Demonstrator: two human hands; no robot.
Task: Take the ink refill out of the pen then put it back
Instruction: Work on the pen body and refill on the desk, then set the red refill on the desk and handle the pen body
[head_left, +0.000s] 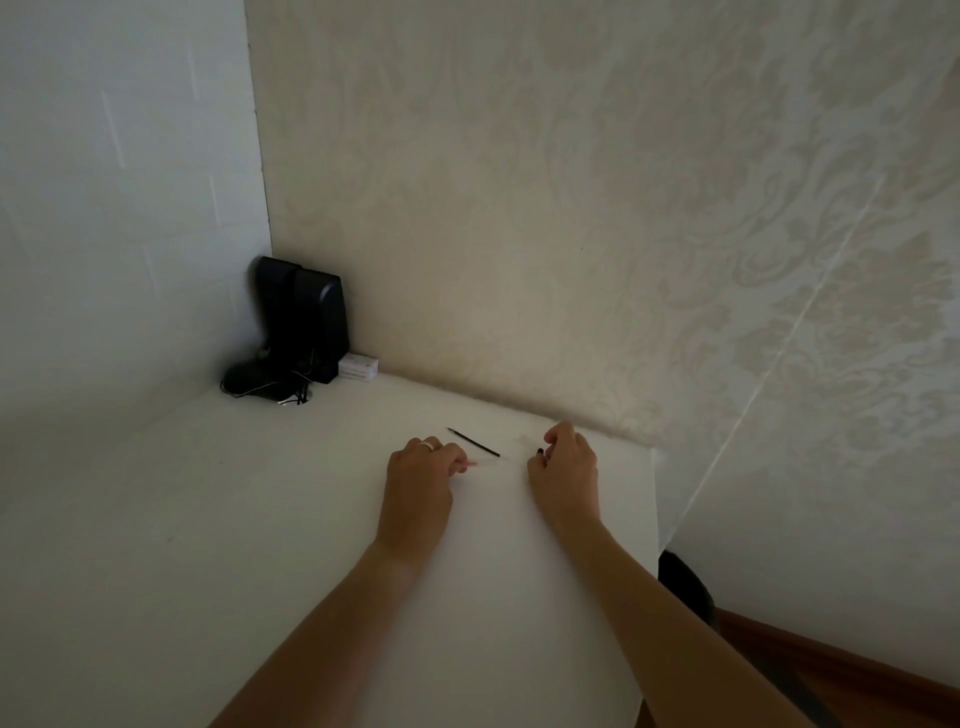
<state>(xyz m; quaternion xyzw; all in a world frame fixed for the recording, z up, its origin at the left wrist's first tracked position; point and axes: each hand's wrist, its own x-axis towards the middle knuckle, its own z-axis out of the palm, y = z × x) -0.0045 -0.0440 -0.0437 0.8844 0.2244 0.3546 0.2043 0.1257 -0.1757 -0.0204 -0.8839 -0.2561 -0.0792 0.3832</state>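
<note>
Fingers (457, 462) of the left hand (421, 478) are curling and pinching one end of the pen barrel (485, 461), which looks clear and almost colourless, with a small pink part showing at the fingertips. The barrel is lying low over the white table (260, 519), and its long axis is running from left to right, pointing toward the right hand (563, 467). The right hand is also curling its fingers; it is holding a small dark piece (540, 454) at the fingertips, but I cannot tell exactly what this piece is.

The ink refill (474, 442) is lying alone on the table, just on the far side of the barrel and between the two hands. No hand is touching it. It is thin, straight and dark, like a black line. Its long axis is going diagonally, with the finer end pointing to the far left and the thicker end pointing to the near right, close to the middle of the barrel.

In the far left corner, black speakers (306, 317) are standing against the wall, with a small white box (358, 368) just beside them on the right.
</note>
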